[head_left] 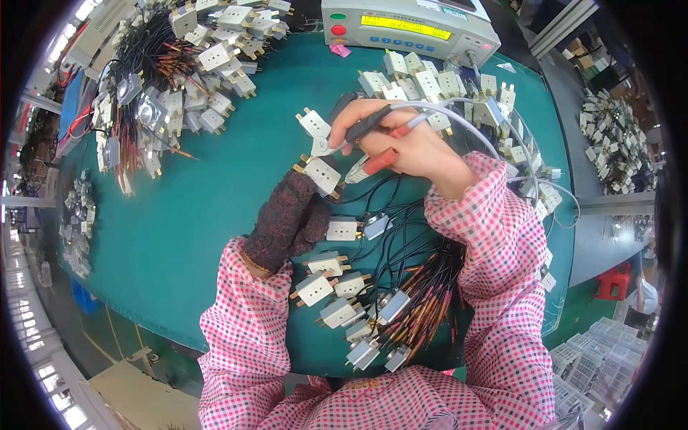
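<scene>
Green matting covers the counter (186, 215), and a grey test meter (408, 29) with a lit yellow screen stands at its far edge. Heaps of small white switch parts with copper tubes and black wires lie at the far left (179, 79), and more white parts are spread below the meter (437, 86).

Near the middle, the left hand (290, 218), in a dark knitted glove, reaches away from the person and pinches one white switch part (322, 174) at its fingertips. That part is held just above the counter, its flat face up, its long axis running from upper left to lower right, with brass tabs sticking out at its corners. A second white part (313, 123) lies just beyond it.

The bare right hand (401, 143) is curled around two probes with red grips (376, 161). They lie nearly level, pointing left, and their metal tips meet the held part's upper edge. A grey cable (459, 118) loops from the probes back toward the meter.

Closer to the person, a bundle of finished parts (351, 294) with black wires and copper tubes (423, 301) lies between the two pink checked sleeves (494, 287).
</scene>
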Available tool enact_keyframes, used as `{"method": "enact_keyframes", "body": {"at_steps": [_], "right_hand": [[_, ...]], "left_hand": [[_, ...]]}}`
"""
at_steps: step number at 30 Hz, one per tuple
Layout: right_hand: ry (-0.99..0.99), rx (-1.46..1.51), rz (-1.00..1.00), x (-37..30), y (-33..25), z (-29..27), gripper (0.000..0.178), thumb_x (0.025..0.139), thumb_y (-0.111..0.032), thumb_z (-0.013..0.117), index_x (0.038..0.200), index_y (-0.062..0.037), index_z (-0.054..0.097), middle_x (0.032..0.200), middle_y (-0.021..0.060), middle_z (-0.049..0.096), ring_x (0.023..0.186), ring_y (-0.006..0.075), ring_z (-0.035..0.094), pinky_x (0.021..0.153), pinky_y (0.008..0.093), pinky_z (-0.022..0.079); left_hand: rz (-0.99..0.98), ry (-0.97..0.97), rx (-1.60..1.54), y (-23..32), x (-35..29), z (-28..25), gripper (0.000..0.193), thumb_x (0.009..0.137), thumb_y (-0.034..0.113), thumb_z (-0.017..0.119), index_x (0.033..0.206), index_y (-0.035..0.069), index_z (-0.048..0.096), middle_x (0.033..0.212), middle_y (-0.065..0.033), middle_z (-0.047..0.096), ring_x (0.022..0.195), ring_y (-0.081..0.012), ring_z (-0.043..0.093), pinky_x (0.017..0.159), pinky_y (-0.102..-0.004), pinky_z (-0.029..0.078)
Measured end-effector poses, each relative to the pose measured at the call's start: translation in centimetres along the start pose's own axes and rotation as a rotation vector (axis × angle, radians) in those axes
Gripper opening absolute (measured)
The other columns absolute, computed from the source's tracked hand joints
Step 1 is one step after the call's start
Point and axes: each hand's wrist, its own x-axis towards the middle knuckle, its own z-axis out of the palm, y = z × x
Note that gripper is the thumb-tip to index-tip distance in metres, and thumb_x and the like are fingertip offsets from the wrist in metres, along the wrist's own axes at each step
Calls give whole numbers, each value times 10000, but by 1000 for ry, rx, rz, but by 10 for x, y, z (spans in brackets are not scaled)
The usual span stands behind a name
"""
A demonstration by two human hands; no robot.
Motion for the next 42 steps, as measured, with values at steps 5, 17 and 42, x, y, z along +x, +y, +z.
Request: {"method": "enact_keyframes", "body": {"at_steps": [5,17,42], "right_hand": [[-13,12,9,0,-1,-1,261,771,70,412,916,24,624,1010,53,603,897,155,586,662,268,556],[15,50,27,0,-3,3,278,755,46,432,927,-21,639,897,51,599,846,123,572,678,220,434],[32,60,73,-1,-7,6,255,775,27,443,930,-20,640,896,40,602,839,107,566,661,210,426]], "left_hand": [[-21,-3,15,2,-1,0,414,938,465,463,1089,87,538,556,-1,500,351,-70,338,331,-223,239],[-45,-38,-8,3,-1,-2,399,937,456,472,1091,91,524,562,-2,500,358,-65,341,331,-217,241],[-9,14,27,0,1,-3,407,947,449,450,1109,88,542,570,5,501,367,-65,349,339,-217,248]]}}
